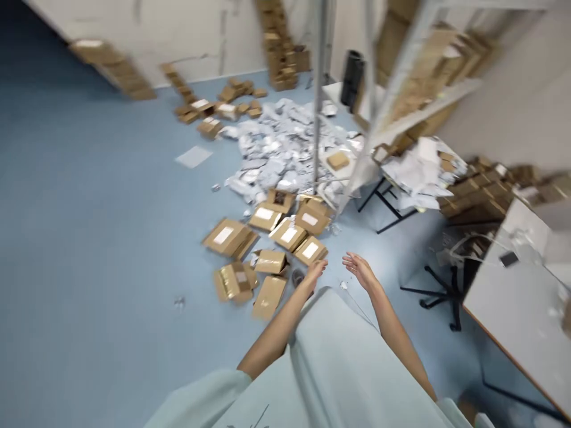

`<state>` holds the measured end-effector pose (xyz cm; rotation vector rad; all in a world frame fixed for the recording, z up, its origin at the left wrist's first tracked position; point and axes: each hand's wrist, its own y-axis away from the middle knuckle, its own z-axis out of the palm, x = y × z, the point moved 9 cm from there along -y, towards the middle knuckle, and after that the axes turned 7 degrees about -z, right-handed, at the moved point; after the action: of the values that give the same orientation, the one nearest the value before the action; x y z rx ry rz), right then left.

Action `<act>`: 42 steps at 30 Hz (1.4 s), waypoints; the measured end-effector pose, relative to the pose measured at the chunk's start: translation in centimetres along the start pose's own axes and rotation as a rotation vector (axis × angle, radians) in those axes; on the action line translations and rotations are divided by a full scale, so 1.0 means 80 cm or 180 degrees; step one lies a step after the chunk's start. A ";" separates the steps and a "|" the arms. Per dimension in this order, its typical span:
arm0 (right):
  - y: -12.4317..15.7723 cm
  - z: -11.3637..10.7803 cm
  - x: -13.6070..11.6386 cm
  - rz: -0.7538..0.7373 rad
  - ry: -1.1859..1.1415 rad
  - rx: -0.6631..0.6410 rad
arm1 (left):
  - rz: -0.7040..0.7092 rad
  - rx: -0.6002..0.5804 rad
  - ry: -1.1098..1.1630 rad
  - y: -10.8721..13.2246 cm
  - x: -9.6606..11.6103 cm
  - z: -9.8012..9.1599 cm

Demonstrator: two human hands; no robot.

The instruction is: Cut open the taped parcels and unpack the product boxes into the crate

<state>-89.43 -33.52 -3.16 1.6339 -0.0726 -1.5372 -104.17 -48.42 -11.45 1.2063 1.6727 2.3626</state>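
Both my arms reach forward in front of my pale shirt, palms turned toward each other with a gap between them. My left hand [316, 273] has its fingers extended and holds nothing that I can see; it appears just above the nearest cardboard box [311, 250], and I cannot tell whether they touch. My right hand [359, 267] is empty, fingers stretched out, over blue floor. Several more cardboard boxes, such as a labelled box [226, 236] and a taped box [270, 261], lie in a cluster ahead and to the left, some with flaps up.
Beyond the boxes spreads a large heap of white paper packets [281, 148]. A metal rack post [317, 119] rises beside it. To the right stand a small paper-covered table [419, 172], a wheeled chair base [446, 291] and a white desk [517, 297]. Stacked cartons [279, 53] line the wall.
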 end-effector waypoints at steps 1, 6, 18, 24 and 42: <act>0.022 -0.043 -0.001 -0.0154 -0.0180 0.0100 | 0.0008 -0.0145 -0.0166 0.009 -0.005 0.045; 0.164 -0.276 0.011 -0.0897 -0.0889 0.0703 | 0.0193 -0.1121 -0.1132 0.092 -0.065 0.295; 0.511 -0.672 0.137 -0.1858 -0.2636 0.3415 | -0.0020 -0.3319 -0.3120 0.349 -0.315 0.732; 0.551 -0.779 0.166 -0.1866 -0.2717 0.3667 | -0.0305 -0.3678 -0.3651 0.379 -0.418 0.864; 0.680 -1.310 0.068 -0.1814 -0.1666 0.4638 | -0.0435 -0.4443 -0.3318 0.549 -0.606 1.380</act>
<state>26.39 -14.66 11.07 2.3088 -1.3880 -2.5938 12.11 1.05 10.92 1.3336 -0.2322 1.5165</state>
